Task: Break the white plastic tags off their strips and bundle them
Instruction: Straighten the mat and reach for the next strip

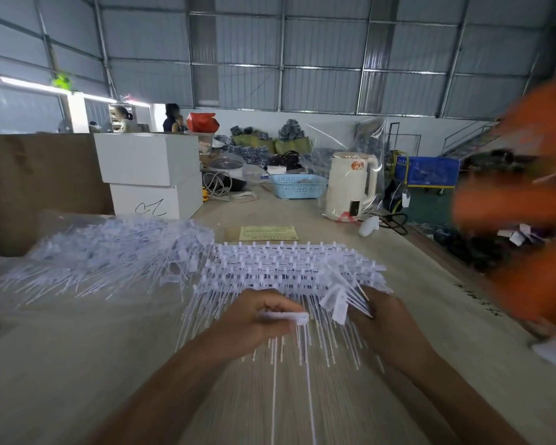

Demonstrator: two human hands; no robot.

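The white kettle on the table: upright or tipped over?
Upright: the kettle stands on its base on the table, handle at its side.

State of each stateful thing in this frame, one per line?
left hand: pinching one tag
right hand: gripping a fanned bunch of tags
tag strips: stacked, tags attached
loose pile: heaped at left
kettle: upright, lid shut
blue basket: upright

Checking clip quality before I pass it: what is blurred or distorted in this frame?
Head view: the orange shape at the right edge is smeared by motion blur; wall beams bow from wide-angle distortion; the left hand, right hand and white tags read fairly sharp; a bright strip glares at upper left.
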